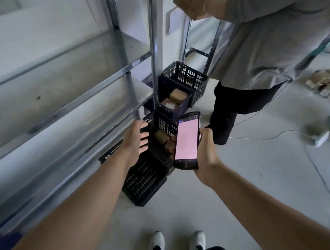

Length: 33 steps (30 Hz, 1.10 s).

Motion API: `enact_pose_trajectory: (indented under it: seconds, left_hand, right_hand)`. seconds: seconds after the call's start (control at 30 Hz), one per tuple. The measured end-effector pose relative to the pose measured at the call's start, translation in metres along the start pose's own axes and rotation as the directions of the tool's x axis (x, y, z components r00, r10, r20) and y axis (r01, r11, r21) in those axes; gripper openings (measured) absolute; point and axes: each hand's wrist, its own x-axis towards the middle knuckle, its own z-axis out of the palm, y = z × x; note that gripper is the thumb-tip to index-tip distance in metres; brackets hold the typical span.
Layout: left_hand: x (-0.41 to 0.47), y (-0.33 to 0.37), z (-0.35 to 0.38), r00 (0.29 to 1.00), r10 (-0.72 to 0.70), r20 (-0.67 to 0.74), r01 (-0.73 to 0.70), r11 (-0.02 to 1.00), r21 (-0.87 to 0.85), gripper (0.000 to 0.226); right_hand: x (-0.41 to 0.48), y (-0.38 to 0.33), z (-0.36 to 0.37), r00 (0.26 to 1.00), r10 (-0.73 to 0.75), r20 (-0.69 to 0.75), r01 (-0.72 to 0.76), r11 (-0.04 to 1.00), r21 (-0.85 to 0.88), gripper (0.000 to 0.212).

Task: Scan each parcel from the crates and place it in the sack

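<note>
Your left hand (pixel 137 140), fingers spread and holding nothing, hovers at the rim of the nearest crate (pixel 144 180) at 12 o'clock, where brown parcels (pixel 162 137) lie unpicked. Your right hand (pixel 205 157) grips the scanner (pixel 186 141), pink screen up, at 1 o'clock. More parcels (pixel 178 96) wait in the crate behind (pixel 165 87). No sack is in view, so nothing can be counted as bagged; much of the job appears to remain. At 2 o'clock a second person (pixel 261 45) holds a cardboard box (pixel 191 4).

- left arm was stretched out forward, left hand (pixel 136 143) loose, fingers spread, holding nothing
- right arm was out too, right hand (pixel 204 155) wrapped round a handheld scanner (pixel 186 141), thumb up its right edge
</note>
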Motion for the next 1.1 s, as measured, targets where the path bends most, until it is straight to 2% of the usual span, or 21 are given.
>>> enact_pose_trajectory:
  seconds: [0.13, 0.27, 0.43, 0.57, 0.67, 0.83, 0.93, 1.0, 1.1]
  left_hand:
    - [0.053, 0.000, 0.041, 0.999, -0.050, -0.019, 0.051, 0.998, 0.022, 0.053]
    - [0.111, -0.008, 0.083, 0.990, -0.102, -0.100, 0.105, 0.994, 0.019, 0.053]
    - [0.182, -0.026, 0.128, 0.970, -0.176, -0.170, 0.175, 0.984, -0.025, 0.055]
    - [0.238, -0.043, 0.149, 0.943, -0.256, -0.213, 0.247, 0.967, -0.068, 0.053]
    - [0.285, -0.059, 0.160, 0.925, -0.313, -0.215, 0.296, 0.949, -0.108, 0.052]
    - [0.374, -0.101, 0.169, 0.899, -0.394, -0.189, 0.368, 0.916, -0.158, 0.051]
    - [0.429, -0.132, 0.173, 0.879, -0.446, -0.168, 0.418, 0.891, -0.178, 0.053]
    - [0.461, -0.153, 0.174, 0.865, -0.474, -0.161, 0.446, 0.876, -0.185, 0.053]
    - [0.509, -0.187, 0.176, 0.849, -0.504, -0.158, 0.479, 0.861, -0.173, 0.053]
  right_hand:
    - [0.066, -0.015, -0.033, 0.999, 0.030, -0.028, -0.031, 0.998, -0.062, 0.049]
    - [0.144, -0.030, -0.070, 0.994, 0.111, -0.018, -0.113, 0.982, -0.148, 0.056]
    - [0.238, -0.049, -0.106, 0.982, 0.186, -0.040, -0.191, 0.956, -0.222, 0.051]
    - [0.302, -0.055, -0.119, 0.967, 0.237, -0.091, -0.253, 0.936, -0.243, 0.071]
    - [0.353, -0.045, -0.129, 0.959, 0.265, -0.101, -0.283, 0.914, -0.290, 0.070]
    - [0.437, -0.007, -0.143, 0.958, 0.265, -0.112, -0.288, 0.880, -0.378, 0.053]
    - [0.481, 0.018, -0.148, 0.955, 0.263, -0.137, -0.296, 0.879, -0.374, 0.052]
    - [0.509, 0.035, -0.147, 0.953, 0.267, -0.140, -0.300, 0.881, -0.365, 0.053]
    - [0.550, 0.062, -0.150, 0.956, 0.260, -0.134, -0.291, 0.883, -0.368, 0.067]
